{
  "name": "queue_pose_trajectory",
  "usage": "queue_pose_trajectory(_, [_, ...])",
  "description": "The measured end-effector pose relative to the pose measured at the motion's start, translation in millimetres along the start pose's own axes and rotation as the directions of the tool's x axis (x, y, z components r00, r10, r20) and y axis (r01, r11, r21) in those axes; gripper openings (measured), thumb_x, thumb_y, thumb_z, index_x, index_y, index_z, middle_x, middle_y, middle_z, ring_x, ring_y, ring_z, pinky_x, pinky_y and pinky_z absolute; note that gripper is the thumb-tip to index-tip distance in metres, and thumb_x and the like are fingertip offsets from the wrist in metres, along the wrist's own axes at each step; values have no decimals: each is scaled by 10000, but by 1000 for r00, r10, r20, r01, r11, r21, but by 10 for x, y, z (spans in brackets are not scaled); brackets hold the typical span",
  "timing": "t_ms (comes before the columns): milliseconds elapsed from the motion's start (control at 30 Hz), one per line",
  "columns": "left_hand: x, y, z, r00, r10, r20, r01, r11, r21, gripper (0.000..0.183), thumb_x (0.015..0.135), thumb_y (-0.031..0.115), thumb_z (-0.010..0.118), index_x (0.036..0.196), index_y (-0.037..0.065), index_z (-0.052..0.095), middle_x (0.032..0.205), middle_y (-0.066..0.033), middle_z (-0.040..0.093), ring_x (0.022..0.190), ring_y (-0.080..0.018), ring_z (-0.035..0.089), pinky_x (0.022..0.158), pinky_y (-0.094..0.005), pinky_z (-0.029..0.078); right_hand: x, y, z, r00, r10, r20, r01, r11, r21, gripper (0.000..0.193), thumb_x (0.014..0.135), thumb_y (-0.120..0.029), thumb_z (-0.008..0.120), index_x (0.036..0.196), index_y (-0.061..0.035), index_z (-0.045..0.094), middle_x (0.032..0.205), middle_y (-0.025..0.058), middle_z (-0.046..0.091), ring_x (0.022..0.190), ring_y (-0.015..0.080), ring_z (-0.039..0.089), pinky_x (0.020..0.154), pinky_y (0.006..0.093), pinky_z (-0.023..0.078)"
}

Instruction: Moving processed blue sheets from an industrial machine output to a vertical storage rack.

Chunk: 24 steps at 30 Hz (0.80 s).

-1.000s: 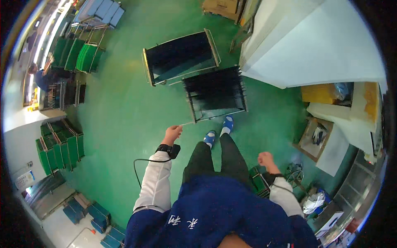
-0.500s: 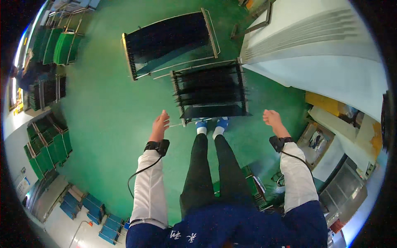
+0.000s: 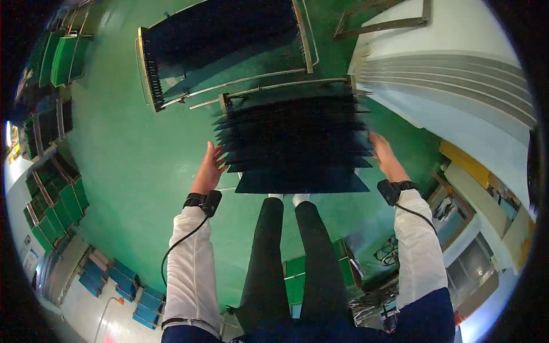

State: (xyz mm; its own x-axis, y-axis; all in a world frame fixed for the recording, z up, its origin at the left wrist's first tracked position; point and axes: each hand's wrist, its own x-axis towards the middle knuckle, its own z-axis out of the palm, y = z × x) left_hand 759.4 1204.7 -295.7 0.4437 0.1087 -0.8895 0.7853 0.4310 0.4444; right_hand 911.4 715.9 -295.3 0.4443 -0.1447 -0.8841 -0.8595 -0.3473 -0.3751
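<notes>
In front of my feet stands a metal-framed rack (image 3: 223, 103) filled with thin dark panels (image 3: 294, 146). Their pointed corners stick out on both sides, and the nearest panel (image 3: 302, 182) spreads widest. At the left ends of the panels, my left hand (image 3: 209, 170) is held with fingers parted and nothing in it. My right hand (image 3: 389, 159) is beside the right ends, its fingers stretched toward the panel edges. Whether those fingertips touch a panel I cannot tell. Both hands appear empty.
A second rack of dark panels (image 3: 223, 43) stands just beyond. Pale stacked sheets (image 3: 440, 71) and an empty metal frame (image 3: 383, 26) are at the far right. Green-panel racks (image 3: 63, 200) line the left side, and blue ones (image 3: 123, 280) stand at the lower left.
Both hands have come to either side of the near rack's panels. The rack now looks larger and lower in view, and its front panel covers most of my shoes.
</notes>
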Motion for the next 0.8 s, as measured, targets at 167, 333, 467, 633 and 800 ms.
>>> queue_pose_trajectory(167, [382, -128, 9, 992, -8, 124, 30, 984, -173, 715, 863, 603, 388, 1348, 80, 341, 1374, -114, 367, 1241, -272, 352, 1018, -420, 274, 515, 311, -51, 972, -63, 227, 5, 969, 248, 429, 855, -382, 517, 1165, -86, 525, 1041, 59, 594, 927, 185, 567, 799, 356, 427])
queue_pose_trajectory(333, [402, -147, -33, 981, -148, 124, 174, 957, -231, 538, 922, 464, 372, 1322, 104, 372, 1288, -64, 476, 1166, -230, 447, 996, -388, 330, 559, 254, 123, 946, 25, 323, -148, 921, 361, 320, 893, -300, 461, 1114, -86, 546, 970, 47, 621, 809, 153, 604, 749, 312, 476])
queue_pose_trajectory(467, [496, -200, -127, 973, -147, 177, 182, 963, -198, 503, 924, 416, 400, 1316, 102, 376, 1299, -64, 464, 1168, -218, 447, 1004, -379, 325, 515, 191, 121, 947, 13, 322, -163, 881, 444, 274, 924, -190, 390, 1123, -83, 544, 984, 59, 623, 805, 170, 614, 729, 306, 510])
queue_pose_trajectory(633, [550, -421, -411, 956, 84, 279, -81, 996, -23, 495, 924, 375, 426, 1330, 103, 354, 1304, -34, 456, 1176, -178, 435, 1017, -331, 309, 385, 77, 183, 952, 41, 302, -194, 847, 495, 301, 937, -216, 379, 1155, -76, 531, 1004, 76, 625, 836, 196, 615, 733, 333, 517])
queue_pose_trajectory(800, [98, 107, 271, 943, -105, 317, 143, 985, -98, 529, 931, 435, 407, 1326, 84, 382, 1233, -31, 516, 1092, -157, 483, 966, -293, 337, 194, 281, -152, 930, -35, 367, -218, 751, 623, 345, 938, -295, 385, 1148, -70, 542, 1021, 84, 627, 865, 211, 614, 768, 366, 511])
